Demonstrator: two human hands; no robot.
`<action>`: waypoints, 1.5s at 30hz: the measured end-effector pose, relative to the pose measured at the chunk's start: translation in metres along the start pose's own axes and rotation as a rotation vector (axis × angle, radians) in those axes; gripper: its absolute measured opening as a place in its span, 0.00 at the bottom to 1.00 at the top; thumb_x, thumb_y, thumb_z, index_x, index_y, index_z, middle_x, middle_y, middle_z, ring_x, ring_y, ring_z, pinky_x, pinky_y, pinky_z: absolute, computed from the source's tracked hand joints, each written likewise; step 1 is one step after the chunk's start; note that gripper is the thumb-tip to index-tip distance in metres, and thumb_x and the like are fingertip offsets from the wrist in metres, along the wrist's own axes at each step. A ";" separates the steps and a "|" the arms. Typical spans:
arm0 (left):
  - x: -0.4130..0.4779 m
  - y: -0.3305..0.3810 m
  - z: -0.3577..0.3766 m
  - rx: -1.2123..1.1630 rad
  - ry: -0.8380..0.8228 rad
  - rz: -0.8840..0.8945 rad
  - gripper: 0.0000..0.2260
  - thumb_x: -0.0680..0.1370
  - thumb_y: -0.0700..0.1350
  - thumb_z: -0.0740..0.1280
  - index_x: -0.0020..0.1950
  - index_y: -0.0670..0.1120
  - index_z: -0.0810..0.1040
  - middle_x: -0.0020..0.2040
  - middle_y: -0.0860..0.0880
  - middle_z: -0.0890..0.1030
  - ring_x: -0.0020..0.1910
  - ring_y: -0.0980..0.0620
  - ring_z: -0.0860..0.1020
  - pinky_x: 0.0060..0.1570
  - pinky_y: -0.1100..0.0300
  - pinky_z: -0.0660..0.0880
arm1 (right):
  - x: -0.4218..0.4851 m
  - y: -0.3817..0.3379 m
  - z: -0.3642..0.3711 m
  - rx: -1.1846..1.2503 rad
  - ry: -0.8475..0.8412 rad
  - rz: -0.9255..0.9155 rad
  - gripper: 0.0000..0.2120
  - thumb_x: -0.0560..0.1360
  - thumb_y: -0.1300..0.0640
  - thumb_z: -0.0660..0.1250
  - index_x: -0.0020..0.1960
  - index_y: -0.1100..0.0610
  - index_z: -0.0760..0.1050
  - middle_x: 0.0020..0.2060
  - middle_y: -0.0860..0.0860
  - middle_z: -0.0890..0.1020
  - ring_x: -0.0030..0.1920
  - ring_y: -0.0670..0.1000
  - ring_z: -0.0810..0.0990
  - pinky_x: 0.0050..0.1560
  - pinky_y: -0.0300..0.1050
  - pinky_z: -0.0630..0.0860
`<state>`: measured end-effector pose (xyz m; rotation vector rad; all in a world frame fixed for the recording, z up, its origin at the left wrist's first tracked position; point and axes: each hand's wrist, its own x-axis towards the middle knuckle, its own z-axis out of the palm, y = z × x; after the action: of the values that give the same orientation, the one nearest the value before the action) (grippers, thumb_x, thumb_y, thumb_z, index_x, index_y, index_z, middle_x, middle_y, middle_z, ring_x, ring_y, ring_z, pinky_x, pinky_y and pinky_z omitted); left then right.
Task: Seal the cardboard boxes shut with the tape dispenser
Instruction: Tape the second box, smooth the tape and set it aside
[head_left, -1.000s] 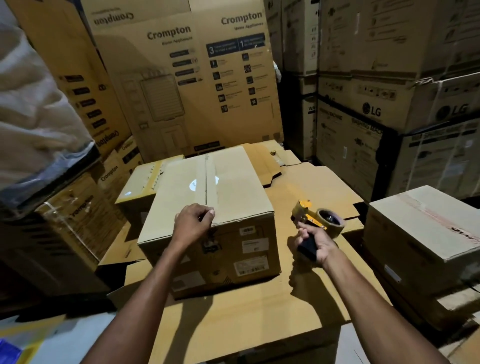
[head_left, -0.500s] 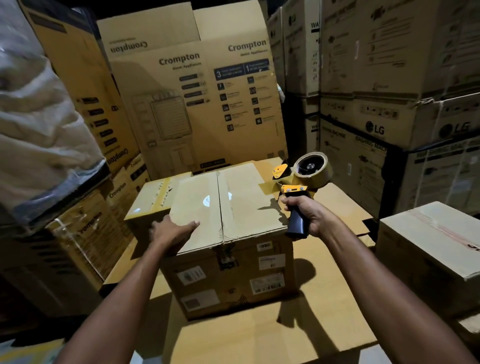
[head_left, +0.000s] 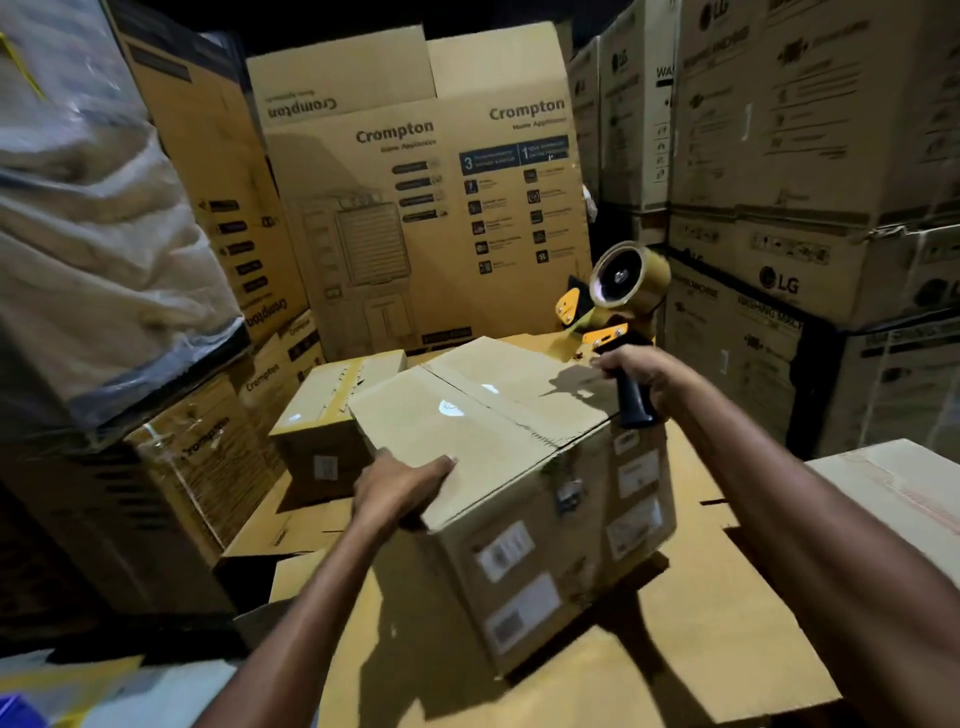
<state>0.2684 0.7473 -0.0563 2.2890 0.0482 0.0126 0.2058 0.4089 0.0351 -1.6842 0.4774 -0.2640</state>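
A brown cardboard box (head_left: 498, 447) sits on flattened cardboard in front of me, its top flaps folded down with a seam across the middle and white labels on the near side. My left hand (head_left: 400, 491) grips the box's near left top edge. My right hand (head_left: 641, 376) holds the black handle of a yellow tape dispenser (head_left: 613, 301) with a brown tape roll, raised above the box's far right corner.
A smaller taped box (head_left: 332, 415) stands behind on the left. Tall Crompton cartons (head_left: 426, 208) rise at the back, LG cartons (head_left: 779, 234) stack on the right, and a wrapped bundle (head_left: 88, 234) is on the left. Another box (head_left: 904, 483) is at the near right.
The box has turned so a corner faces me. My left hand slid from the top seam to the left edge. My right hand lifted the dispenser from beside the box to above its far corner.
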 end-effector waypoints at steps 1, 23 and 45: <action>-0.011 0.006 0.008 -0.023 -0.017 0.022 0.45 0.52 0.80 0.72 0.61 0.55 0.74 0.54 0.49 0.83 0.49 0.45 0.84 0.43 0.48 0.84 | 0.006 -0.002 -0.011 -0.012 -0.009 -0.008 0.07 0.78 0.62 0.70 0.41 0.59 0.79 0.43 0.57 0.82 0.36 0.52 0.77 0.39 0.44 0.72; 0.050 0.067 0.048 0.411 -0.019 0.436 0.27 0.62 0.69 0.80 0.35 0.47 0.78 0.31 0.53 0.79 0.34 0.52 0.78 0.30 0.59 0.68 | 0.058 0.008 0.035 0.201 -0.002 -0.201 0.07 0.81 0.61 0.68 0.44 0.61 0.76 0.31 0.55 0.74 0.29 0.54 0.71 0.29 0.45 0.69; 0.288 0.054 0.038 -0.878 -0.588 -0.242 0.27 0.87 0.55 0.54 0.49 0.31 0.75 0.36 0.33 0.81 0.27 0.41 0.82 0.22 0.58 0.77 | 0.176 -0.016 0.211 0.020 -0.084 -0.009 0.14 0.77 0.62 0.68 0.37 0.54 0.68 0.27 0.50 0.66 0.25 0.49 0.62 0.28 0.41 0.60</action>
<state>0.5589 0.6949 -0.0425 1.3303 0.0076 -0.6362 0.4561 0.5170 -0.0021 -1.6715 0.4031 -0.2028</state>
